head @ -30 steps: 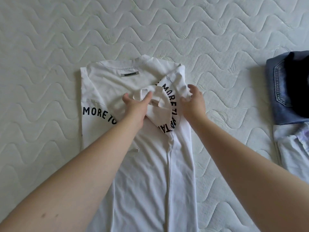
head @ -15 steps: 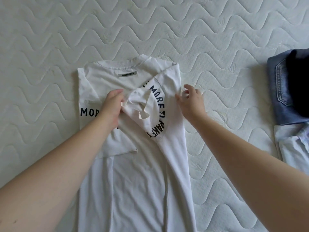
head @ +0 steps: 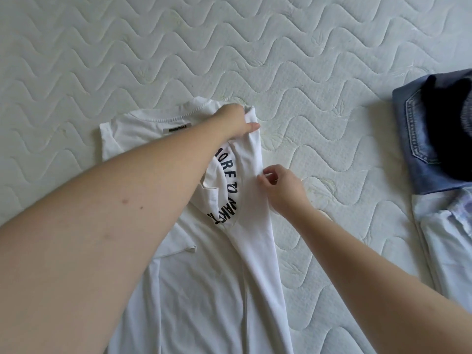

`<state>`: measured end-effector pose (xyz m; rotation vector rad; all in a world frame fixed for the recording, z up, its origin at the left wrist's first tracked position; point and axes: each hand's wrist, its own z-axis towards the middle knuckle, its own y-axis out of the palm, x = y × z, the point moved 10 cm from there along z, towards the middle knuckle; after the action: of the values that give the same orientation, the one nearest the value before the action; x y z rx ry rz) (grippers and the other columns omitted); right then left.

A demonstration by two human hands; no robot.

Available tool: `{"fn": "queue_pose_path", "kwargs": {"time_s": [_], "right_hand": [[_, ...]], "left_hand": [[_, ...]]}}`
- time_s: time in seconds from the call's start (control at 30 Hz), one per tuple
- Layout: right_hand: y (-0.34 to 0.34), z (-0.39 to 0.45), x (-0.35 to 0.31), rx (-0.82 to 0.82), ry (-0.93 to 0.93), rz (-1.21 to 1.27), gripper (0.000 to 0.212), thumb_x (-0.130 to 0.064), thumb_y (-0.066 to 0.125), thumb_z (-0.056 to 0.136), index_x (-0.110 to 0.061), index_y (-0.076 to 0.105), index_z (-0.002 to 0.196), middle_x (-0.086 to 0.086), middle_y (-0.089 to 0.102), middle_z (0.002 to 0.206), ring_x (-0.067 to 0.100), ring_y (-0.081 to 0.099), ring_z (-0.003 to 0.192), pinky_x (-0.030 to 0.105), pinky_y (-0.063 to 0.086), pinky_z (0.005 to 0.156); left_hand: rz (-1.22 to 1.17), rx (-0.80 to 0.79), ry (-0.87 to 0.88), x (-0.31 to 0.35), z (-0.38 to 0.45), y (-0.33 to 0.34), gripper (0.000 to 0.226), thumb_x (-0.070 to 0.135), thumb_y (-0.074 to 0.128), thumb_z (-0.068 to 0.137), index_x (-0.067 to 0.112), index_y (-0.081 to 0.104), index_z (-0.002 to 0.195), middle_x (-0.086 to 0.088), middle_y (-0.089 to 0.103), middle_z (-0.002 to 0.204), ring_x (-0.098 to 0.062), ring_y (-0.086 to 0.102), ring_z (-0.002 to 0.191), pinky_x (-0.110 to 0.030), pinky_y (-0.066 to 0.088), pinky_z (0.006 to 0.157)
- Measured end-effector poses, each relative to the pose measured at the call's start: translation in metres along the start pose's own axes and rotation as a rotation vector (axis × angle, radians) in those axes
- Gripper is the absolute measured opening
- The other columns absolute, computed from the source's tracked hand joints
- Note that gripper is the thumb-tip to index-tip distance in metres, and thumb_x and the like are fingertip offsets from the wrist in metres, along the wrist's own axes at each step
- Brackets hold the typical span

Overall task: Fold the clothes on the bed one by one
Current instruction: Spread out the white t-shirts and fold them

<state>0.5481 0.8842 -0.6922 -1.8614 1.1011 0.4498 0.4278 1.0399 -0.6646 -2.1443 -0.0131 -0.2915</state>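
The left hand (head: 236,121) has crossed to the white T-shirt (head: 204,290)'s far shoulder (grip seemingly closed on fabric), while the right hand (head: 281,190) pinches its folded edge, squaring the fold.

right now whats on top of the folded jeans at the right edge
A dark navy garment lies on the folded jeans, covering their right part; its type can't be told. Below them a pale blue garment reaches the jeans' lower edge. What lies under the jeans is hidden.
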Motion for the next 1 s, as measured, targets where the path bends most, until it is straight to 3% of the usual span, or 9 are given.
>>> {"fn": "queue_pose_path", "kwargs": {"time_s": [0.13,0.27,0.4,0.53,0.63,0.73,0.8,0.87,1.0], "right_hand": [[0.006,0.003,0.004,-0.062,0.015,0.053,0.026,-0.037,0.060,0.092,-0.022,0.061,0.114,-0.001,0.063,0.107,0.016,0.059,0.094,0.035,0.051,0.081],[0.005,0.005,0.008,-0.070,-0.001,0.073,0.029,-0.035,0.065,0.088,-0.022,0.060,0.113,0.000,0.062,0.106,0.018,0.060,0.092,0.034,0.052,0.077],[0.006,0.005,0.009,-0.062,-0.060,0.079,0.031,-0.026,0.071,0.085,-0.024,0.055,0.111,0.000,0.061,0.102,0.015,0.057,0.086,0.023,0.043,0.065],[0.007,0.002,0.008,-0.018,-0.092,0.049,0.036,-0.020,0.069,0.087,-0.017,0.054,0.119,0.003,0.060,0.106,0.019,0.056,0.090,0.027,0.039,0.071],[0.005,0.001,0.006,-0.012,-0.096,0.065,0.033,-0.020,0.065,0.089,-0.018,0.054,0.121,-0.001,0.060,0.100,0.014,0.054,0.084,0.030,0.045,0.072],[0.001,-0.006,0.009,-0.011,-0.084,0.071,0.035,-0.022,0.061,0.092,-0.022,0.052,0.126,-0.009,0.058,0.093,0.006,0.054,0.078,0.019,0.042,0.062],[0.000,-0.018,0.011,0.007,-0.090,0.044,0.038,-0.020,0.059,0.093,-0.022,0.051,0.129,-0.005,0.057,0.101,0.010,0.055,0.084,0.020,0.042,0.065],[-0.004,-0.040,0.019,0.063,-0.092,-0.001,0.035,-0.019,0.059,0.093,-0.020,0.053,0.127,0.000,0.056,0.110,0.015,0.055,0.093,0.027,0.046,0.075],[-0.007,-0.109,0.043,0.172,-0.143,-0.019,0.016,-0.022,0.058,0.093,-0.022,0.057,0.109,-0.002,0.058,0.099,0.010,0.054,0.081,0.025,0.039,0.071]], "left_hand": [[-0.008,-0.110,0.059,0.007,0.013,-0.002,0.039,0.049,0.063,0.089,0.018,0.063,0.113,-0.009,0.065,0.120,-0.024,0.057,0.097,-0.027,0.037,0.078],[-0.064,-0.002,0.072,0.004,0.027,-0.011,0.034,0.038,0.061,0.093,0.011,0.066,0.114,-0.011,0.065,0.107,-0.029,0.059,0.104,-0.028,0.038,0.079],[-0.166,0.134,0.059,0.003,0.024,-0.005,0.023,0.032,0.057,0.096,0.013,0.059,0.109,-0.005,0.057,0.104,-0.022,0.052,0.095,-0.030,0.040,0.080],[-0.227,0.428,0.058,0.000,-0.019,-0.020,0.036,0.029,0.057,0.093,0.015,0.049,0.125,-0.009,0.053,0.122,-0.027,0.051,0.111,-0.038,0.042,0.092],[-0.215,0.582,0.146,-0.008,-0.070,-0.023,0.028,0.023,0.054,0.092,0.006,0.054,0.114,-0.013,0.055,0.111,-0.029,0.052,0.102,-0.036,0.039,0.088],[-0.362,0.669,0.095,-0.032,-0.126,-0.008,0.020,0.024,0.053,0.094,0.004,0.054,0.096,-0.007,0.056,0.088,-0.020,0.048,0.080,-0.031,0.037,0.072],[-0.442,0.623,-0.044,-0.052,-0.158,0.023,0.027,0.030,0.049,0.097,0.010,0.050,0.078,0.004,0.050,0.066,-0.018,0.046,0.065,-0.030,0.031,0.060],[-0.501,0.530,-0.159,-0.064,-0.190,0.066,0.040,0.035,0.046,0.098,0.010,0.046,0.067,0.000,0.051,0.055,-0.025,0.053,0.058,-0.033,0.036,0.054],[-0.685,0.256,-0.254,-0.054,-0.249,0.165,0.036,0.036,0.053,0.096,0.008,0.065,0.078,-0.008,0.071,0.069,-0.027,0.070,0.066,-0.040,0.057,0.065]]}}
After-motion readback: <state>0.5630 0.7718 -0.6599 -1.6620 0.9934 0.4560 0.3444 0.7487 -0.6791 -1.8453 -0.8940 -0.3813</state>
